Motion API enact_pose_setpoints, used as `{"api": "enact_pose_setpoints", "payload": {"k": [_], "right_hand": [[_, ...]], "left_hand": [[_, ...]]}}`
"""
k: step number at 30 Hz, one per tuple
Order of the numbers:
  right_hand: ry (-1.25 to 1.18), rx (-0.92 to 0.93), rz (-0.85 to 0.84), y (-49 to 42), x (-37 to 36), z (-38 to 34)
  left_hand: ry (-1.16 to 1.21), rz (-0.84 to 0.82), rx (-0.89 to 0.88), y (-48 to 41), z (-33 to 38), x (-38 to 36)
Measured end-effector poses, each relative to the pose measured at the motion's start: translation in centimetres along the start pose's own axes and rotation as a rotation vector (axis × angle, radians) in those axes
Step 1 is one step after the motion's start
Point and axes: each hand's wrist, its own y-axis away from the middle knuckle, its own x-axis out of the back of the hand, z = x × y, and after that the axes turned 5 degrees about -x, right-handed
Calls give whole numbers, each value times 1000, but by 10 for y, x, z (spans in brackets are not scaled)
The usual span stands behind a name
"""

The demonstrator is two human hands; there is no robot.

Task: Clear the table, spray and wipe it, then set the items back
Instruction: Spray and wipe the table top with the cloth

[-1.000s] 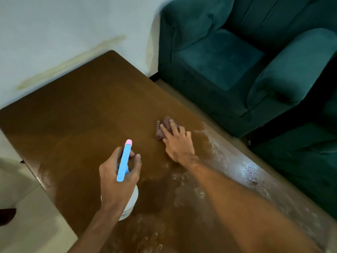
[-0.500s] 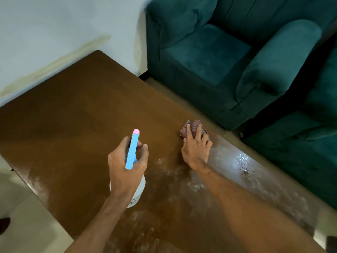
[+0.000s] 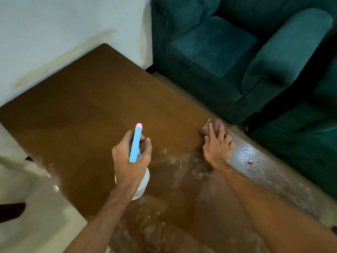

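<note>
From the head camera, my left hand sits at the centre of the frame, fingers curled tight around the neck of the spray bottle. Its blue head with the pink tip points toward the upper part of the frame, and the white body hangs below my palm, over the brown tabletop. My right hand is at centre right, close to the tabletop's right edge, with its fingers straight and pressing flat on the reddish patterned cloth, which bunches out beyond my fingertips. Wet streaks and glinting droplets cover the tabletop around and below both hands. A green armchair fills the upper right.
</note>
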Motion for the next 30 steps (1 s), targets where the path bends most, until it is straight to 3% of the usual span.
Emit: {"api": "enact_pose_setpoints", "payload": {"k": [3,5,14,19,24,26,30], "right_hand": [[-9,-60,-59,5,0,-12],[52,20,-44,25,-1,-38],[66,759,-165,210,-36,-196],[113,1128,-227,298,-57,-210],[243,1421,-182,283,-53,-176],[265,1348,-164,256,-44,-166],[267,856,-102,204,-25,-146]], "left_hand": [[3,52,40,8,-8,20],[2,103,69,17,-13,40],[-113,276,220,79,-44,145],[-173,354,259,107,-63,193],[-172,397,254,131,-72,223],[-176,389,225,140,-73,226],[-164,344,193,152,-69,218]]}}
